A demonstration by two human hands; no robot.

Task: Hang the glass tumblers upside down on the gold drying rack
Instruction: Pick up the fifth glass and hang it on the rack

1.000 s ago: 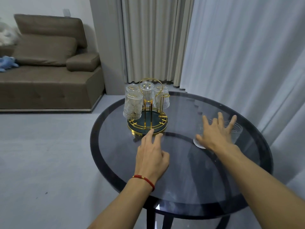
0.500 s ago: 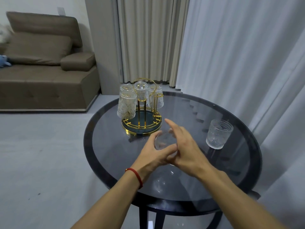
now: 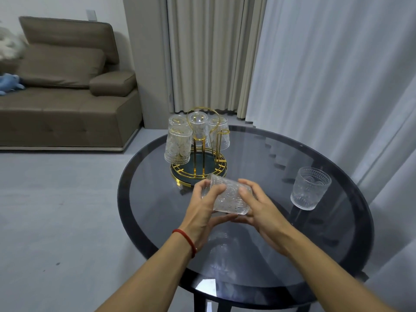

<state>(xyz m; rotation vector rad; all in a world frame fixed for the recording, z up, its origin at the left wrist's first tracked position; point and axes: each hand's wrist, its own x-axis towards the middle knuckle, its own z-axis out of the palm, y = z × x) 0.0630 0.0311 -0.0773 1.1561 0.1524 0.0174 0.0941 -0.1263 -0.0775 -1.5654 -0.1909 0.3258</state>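
Observation:
The gold drying rack stands on a round dark glass table, with several clear patterned tumblers hung upside down on its pegs and one peg on its right side bare. Just in front of the rack, both my hands hold one tumbler tilted on its side above the table. My left hand grips its left end and my right hand cups its right side. Another tumbler stands upright on the table to the right.
A brown sofa sits at the far left with a blue soft toy on it. Curtains hang behind and to the right of the table. Grey floor lies to the left.
My right hand picked a tumbler up from the table's right side and brought it to the middle. My left hand joined it, and the tumbler is now tilted on its side between both hands.

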